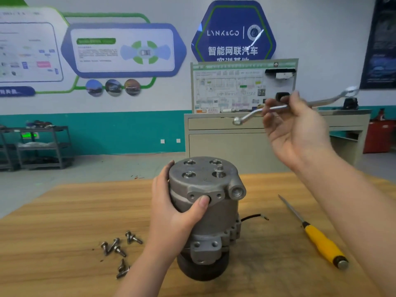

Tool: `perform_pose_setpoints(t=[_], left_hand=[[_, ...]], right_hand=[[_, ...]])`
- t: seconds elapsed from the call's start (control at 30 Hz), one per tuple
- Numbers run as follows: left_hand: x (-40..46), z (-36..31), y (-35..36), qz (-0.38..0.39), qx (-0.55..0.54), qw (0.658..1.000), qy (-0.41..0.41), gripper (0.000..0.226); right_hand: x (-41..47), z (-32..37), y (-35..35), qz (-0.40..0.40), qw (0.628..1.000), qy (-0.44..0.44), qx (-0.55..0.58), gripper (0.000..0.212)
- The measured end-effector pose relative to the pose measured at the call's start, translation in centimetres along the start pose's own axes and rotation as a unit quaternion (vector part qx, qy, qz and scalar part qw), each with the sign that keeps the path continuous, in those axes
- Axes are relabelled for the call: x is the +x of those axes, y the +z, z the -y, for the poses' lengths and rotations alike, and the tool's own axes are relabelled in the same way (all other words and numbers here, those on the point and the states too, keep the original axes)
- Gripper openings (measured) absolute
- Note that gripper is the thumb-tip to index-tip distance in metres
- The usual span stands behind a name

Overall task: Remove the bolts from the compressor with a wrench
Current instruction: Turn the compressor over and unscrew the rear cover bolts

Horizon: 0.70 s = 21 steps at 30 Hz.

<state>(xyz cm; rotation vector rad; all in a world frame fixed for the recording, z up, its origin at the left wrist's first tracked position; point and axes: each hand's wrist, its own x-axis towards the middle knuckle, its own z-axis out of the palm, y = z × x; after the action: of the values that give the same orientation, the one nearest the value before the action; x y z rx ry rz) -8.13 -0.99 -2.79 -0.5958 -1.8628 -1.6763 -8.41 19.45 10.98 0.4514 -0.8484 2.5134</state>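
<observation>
We see a grey metal compressor (205,211) standing on end on a wooden table (64,221), its long axis vertical, its flat bolt face turned upward and its dark pulley end down against the wood. The top plate shows four bolt recesses; one bolt (219,169) stands raised out of its hole, on the side away from the left hand. A short black wire (255,216) trails from the body's lower right. Our left hand (177,211) wraps around the compressor's left side, fingers curled behind it and the thumb pressed on a flange at the front. Our right hand (295,129) is raised above and to the right of the compressor, well clear of it, pinching a silver offset ring wrench (276,108) mid-shaft between thumb and fingertips; the wrench lies roughly level, one ring end left of the hand, the other right. Loose bolts (117,249) lie on the table just left of the left wrist. A yellow-handled screwdriver (317,234) lies below the right forearm.
</observation>
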Motion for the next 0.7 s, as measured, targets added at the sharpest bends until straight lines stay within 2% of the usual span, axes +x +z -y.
perform_pose_setpoints(t=[0.07, 0.1, 0.13, 0.17, 0.2, 0.23, 0.3, 0.43, 0.57, 0.63, 0.7], left_hand=[[-0.1, -0.1, 0.0, -0.003, -0.003, 1.0, 0.0, 0.087], [-0.1, -0.1, 0.1, -0.003, -0.006, 1.0, -0.001, 0.086], [0.0, -0.1, 0.1, -0.002, -0.013, 1.0, -0.004, 0.085], [0.0, -0.1, 0.1, 0.001, -0.025, 1.0, -0.007, 0.085], [0.1, -0.1, 0.1, 0.006, -0.038, 0.999, -0.012, 0.086], [0.2, -0.1, 0.1, 0.012, -0.052, 0.998, -0.017, 0.089], [0.3, -0.1, 0.0, 0.022, -0.073, 0.997, -0.028, 0.09], [0.3, -0.2, 0.0, 0.039, -0.09, 0.995, -0.037, 0.074], [0.2, -0.1, 0.2, 0.032, -0.098, 0.994, -0.033, 0.077], [0.2, -0.2, 0.3, 0.03, -0.097, 0.994, -0.028, 0.076], [0.2, -0.1, 0.3, 0.027, -0.095, 0.995, -0.029, 0.076]], right_hand=[[-2.0, -1.3, -1.8, 0.044, 0.98, -0.068, -0.184, 0.024], [-3.1, -2.1, -2.8, 0.065, 0.949, -0.11, -0.29, 0.024], [-4.1, -2.9, -3.5, 0.089, 0.902, -0.146, -0.396, 0.021], [-4.8, -3.7, -3.8, 0.118, 0.859, -0.159, -0.473, 0.014], [-5.4, -4.2, -3.8, 0.145, 0.833, -0.154, -0.512, 0.013], [-5.9, -4.7, -3.7, 0.162, 0.827, -0.142, -0.519, 0.023], [-6.1, -5.2, -3.3, 0.177, 0.843, -0.112, -0.496, 0.034], [-5.2, -4.4, -2.7, 0.22, 0.836, -0.02, -0.502, 0.043], [-4.1, -3.9, -2.3, 0.236, 0.815, 0.014, -0.529, 0.019], [-4.3, -4.0, -2.8, 0.239, 0.817, -0.002, -0.525, 0.009], [-4.6, -4.3, -3.2, 0.24, 0.816, -0.031, -0.525, 0.011]])
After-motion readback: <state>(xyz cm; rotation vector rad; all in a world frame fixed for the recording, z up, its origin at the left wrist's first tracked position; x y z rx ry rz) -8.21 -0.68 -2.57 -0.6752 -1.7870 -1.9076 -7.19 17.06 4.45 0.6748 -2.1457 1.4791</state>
